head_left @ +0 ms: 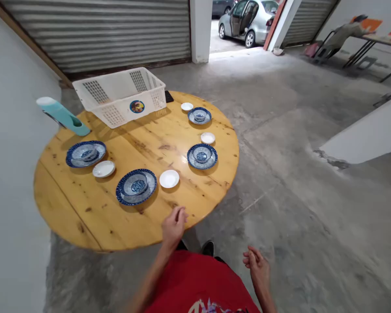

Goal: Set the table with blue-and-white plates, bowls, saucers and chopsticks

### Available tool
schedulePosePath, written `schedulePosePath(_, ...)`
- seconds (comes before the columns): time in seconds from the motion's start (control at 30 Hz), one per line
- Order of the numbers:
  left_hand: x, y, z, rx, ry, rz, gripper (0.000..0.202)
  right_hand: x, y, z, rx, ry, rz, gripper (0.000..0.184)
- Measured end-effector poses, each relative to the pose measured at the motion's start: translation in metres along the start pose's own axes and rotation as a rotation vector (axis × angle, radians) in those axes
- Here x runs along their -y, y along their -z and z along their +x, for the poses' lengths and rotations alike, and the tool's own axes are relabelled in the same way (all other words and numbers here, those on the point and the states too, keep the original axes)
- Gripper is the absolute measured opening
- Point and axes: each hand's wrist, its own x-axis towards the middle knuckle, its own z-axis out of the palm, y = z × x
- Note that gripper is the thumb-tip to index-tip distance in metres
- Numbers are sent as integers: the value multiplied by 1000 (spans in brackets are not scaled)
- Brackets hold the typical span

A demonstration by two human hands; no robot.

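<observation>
My left hand (174, 227) is over the near edge of the round wooden table (117, 232), its fingers curled in and nothing visible in them. The nearest dish to it is a small white saucer (169, 178). Left of that saucer, a glass-like bowl (135, 184) with a blue pattern showing through sits on a blue-rimmed plate (124, 201). My right hand (258, 266) hangs beside my red shirt, away from the table, holding nothing, its fingers loosely bent and partly apart.
Similar plates (71, 160) (202, 166) (199, 122) with bowls and white saucers (104, 169) (207, 138) (187, 106) ring the table. Behind stand a white plastic basket (117, 114), a teal holder (63, 116) and a dark phone-like object (168, 96). A wall is left; a person (342, 37) sits far right.
</observation>
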Motion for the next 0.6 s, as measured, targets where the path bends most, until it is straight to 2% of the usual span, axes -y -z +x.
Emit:
schedulePosePath(0.07,-25,-44,-13,179,-88,-7,28,-8,40,8,-85,-15,31,49)
schedulePosePath(0.13,-45,-76,-22,326,-182,36,27,-13,68,17,-160,-27,65,50)
schedulePosePath(0.2,-59,-98,-29,426,-253,112,27,-14,85,26,-222,-30,100,51)
schedulePosePath(0.3,-71,-123,-30,524,-287,195,28,-12,95,43,-254,-23,127,51)
schedulePosePath(0.43,-79,-161,-15,608,-268,231,28,-2,109,83,-227,3,113,52)
schedulePosePath(0.6,-92,-227,34,636,-289,274,26,28,142,154,-262,31,1,53)
